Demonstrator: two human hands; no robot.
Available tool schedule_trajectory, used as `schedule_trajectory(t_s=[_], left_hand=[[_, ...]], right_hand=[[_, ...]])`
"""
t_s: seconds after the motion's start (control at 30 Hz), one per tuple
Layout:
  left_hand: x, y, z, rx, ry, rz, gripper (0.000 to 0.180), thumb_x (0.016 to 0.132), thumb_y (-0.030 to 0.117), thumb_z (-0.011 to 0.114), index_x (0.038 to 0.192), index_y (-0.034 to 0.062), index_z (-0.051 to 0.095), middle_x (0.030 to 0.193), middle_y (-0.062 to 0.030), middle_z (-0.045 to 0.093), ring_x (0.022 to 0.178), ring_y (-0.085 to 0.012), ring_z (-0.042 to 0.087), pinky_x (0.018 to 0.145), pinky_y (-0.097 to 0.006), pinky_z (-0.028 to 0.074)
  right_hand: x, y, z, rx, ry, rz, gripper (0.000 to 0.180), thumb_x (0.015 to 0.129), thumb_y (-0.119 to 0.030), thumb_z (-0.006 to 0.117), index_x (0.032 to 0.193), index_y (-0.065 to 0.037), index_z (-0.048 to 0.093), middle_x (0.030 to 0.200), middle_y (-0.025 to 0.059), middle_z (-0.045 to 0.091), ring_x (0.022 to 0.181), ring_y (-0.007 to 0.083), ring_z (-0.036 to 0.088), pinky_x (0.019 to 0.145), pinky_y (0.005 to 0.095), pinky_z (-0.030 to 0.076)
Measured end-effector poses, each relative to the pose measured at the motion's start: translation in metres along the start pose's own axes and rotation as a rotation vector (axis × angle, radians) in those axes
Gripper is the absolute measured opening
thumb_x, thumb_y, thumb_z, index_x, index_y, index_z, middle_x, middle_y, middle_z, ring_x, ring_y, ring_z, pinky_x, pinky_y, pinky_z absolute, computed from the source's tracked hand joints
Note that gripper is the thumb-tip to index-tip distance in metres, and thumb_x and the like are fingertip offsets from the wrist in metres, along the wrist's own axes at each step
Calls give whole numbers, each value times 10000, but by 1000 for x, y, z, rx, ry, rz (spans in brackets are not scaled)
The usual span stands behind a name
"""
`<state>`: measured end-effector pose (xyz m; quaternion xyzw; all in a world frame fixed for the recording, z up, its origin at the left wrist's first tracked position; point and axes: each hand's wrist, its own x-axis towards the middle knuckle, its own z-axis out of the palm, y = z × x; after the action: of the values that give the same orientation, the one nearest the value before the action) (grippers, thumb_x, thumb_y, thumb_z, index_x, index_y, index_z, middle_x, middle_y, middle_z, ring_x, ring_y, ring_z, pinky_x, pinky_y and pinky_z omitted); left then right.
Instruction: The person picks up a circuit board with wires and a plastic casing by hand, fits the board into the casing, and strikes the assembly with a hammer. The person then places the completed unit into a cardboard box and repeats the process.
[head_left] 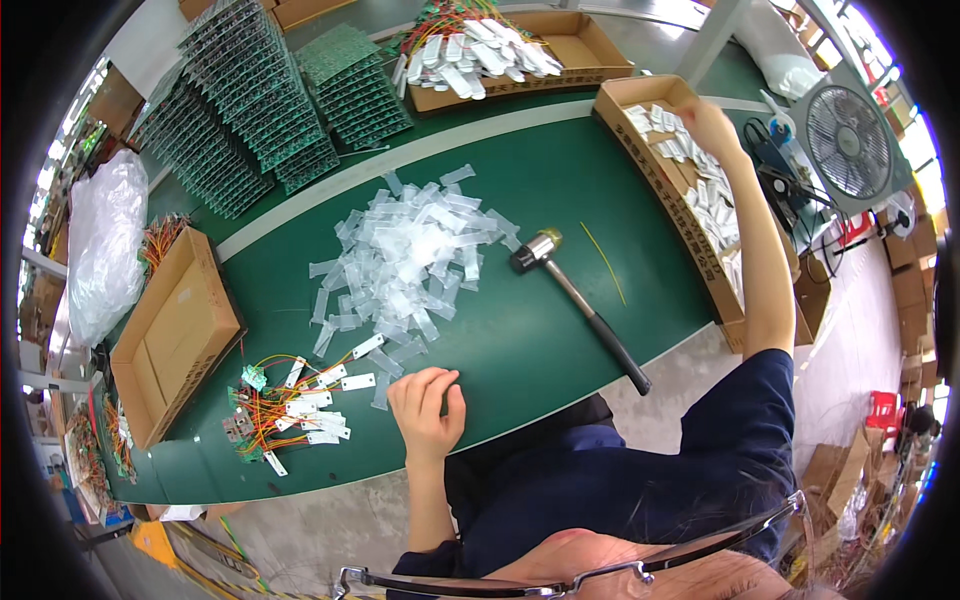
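Observation:
My left hand (427, 410) hovers at the table's near edge, fingers loosely curled and the thumb apart, with nothing visible in it. Just left of it lies a bundle of white plastic pieces with red and yellow wires (318, 405) and small green circuit boards (254, 377). My right arm stretches to the far right, where my right hand (708, 128) is over the far end of a long cardboard box (668, 190) of small white plastic pieces (708, 200). Its fingertips point down and their grip is unclear. A heap of clear plastic sleeves (410, 250) covers the table's middle.
A hammer (585, 305) lies right of the heap, near a yellow wire (603, 262). Stacked circuit boards (255, 95) stand at the back left. An open cardboard tray (178, 330) sits left; another box (585, 50) stands behind. A fan (848, 140) is at right.

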<state>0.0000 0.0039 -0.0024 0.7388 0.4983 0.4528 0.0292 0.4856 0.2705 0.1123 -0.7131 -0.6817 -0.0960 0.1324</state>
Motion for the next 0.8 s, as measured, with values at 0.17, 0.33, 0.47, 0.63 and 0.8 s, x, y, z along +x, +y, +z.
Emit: schedule_trajectory(t_s=[0.17,0.33,0.47,0.63,0.8], left_hand=[[-2,-1,0,24,-20,15,141,779,65,669,918,89,663,956,-24,633,882,-231,573,787,-362,401],[-3,1,1,45,-18,28,130,778,56,665,906,79,662,919,-40,636,866,-233,582,781,-359,404],[-1,1,4,36,-24,18,120,779,50,661,898,69,657,892,-53,639,844,-236,590,767,-358,405],[0,1,1,10,-37,3,111,781,50,660,891,63,652,884,-53,640,833,-235,591,752,-358,405],[4,2,3,-19,-82,5,109,783,43,660,891,59,651,876,-55,641,828,-235,595,743,-355,407]], right_hand=[[-48,45,53,166,-115,-65,299,882,-133,586,1157,-45,662,1109,209,631,966,361,631,888,397,482],[-41,34,93,-32,-147,140,301,879,-144,572,1161,-60,639,1154,208,603,1000,388,613,900,433,483],[-39,42,97,3,-33,203,218,855,-165,582,1019,-52,672,1045,198,655,969,381,629,851,448,501],[-52,46,83,13,39,229,202,847,-180,576,944,-46,691,907,186,695,894,368,656,806,442,518],[-89,3,4,381,102,91,190,861,-168,607,965,-34,691,891,162,697,812,293,685,734,385,530]])
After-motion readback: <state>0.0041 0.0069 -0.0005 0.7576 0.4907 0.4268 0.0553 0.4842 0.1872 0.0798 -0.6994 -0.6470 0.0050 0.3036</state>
